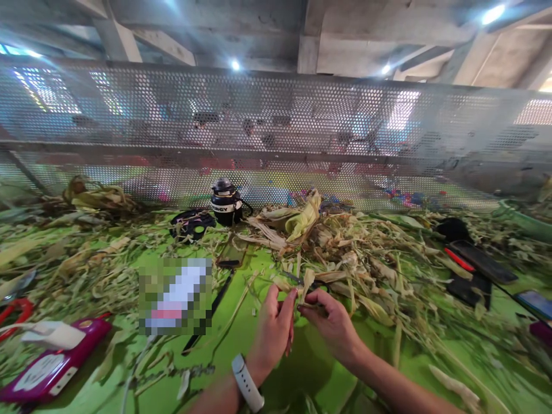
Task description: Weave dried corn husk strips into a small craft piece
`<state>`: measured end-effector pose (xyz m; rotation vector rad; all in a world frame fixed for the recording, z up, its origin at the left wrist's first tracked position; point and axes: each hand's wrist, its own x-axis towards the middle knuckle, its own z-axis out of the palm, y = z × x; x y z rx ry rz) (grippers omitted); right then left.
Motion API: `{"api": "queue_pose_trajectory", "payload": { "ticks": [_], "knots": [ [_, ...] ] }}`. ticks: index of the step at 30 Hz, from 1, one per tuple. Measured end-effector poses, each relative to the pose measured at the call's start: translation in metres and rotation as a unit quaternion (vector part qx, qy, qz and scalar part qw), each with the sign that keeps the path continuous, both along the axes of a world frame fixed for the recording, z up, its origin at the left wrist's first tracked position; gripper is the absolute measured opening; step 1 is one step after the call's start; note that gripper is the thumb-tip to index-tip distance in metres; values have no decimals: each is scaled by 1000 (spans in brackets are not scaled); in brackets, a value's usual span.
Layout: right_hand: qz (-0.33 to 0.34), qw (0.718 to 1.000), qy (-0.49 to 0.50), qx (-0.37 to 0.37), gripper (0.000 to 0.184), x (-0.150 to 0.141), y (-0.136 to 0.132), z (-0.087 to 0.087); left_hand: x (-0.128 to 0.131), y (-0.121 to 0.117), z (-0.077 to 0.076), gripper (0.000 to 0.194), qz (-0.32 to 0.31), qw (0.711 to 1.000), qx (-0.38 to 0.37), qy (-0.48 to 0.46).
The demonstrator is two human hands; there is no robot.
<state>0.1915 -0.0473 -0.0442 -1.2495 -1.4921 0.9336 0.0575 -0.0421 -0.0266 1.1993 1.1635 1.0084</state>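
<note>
Green bench (317,359), lower centre | my left hand (272,325) and right hand (332,319) both pinch a pale strip (307,282) | husk heap (336,233), mid-frame | black bottle (226,210), left of centre

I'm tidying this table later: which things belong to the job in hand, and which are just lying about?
Job in hand:
dry husk strip, pinched by left hand and right hand
probably the husk pile

Lying about, apparently:
black jar
purple box
white charger
</note>
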Motion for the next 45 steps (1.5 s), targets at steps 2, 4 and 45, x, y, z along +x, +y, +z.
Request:
{"api": "queue_pose_trajectory", "payload": {
  "ticks": [2,4,45],
  "knots": [
    [-3,1000,11,-6,19,0,-1,0,1,-2,-1,34,5,1000,-2,2],
    [0,999,29,-22,21,0,0,0,2,-2,-4,35,10,1000,6,-2],
    [103,931,-273,220,25,35,14,32,-18,19,7,40,-170,985,-18,-13]
  ]
}}
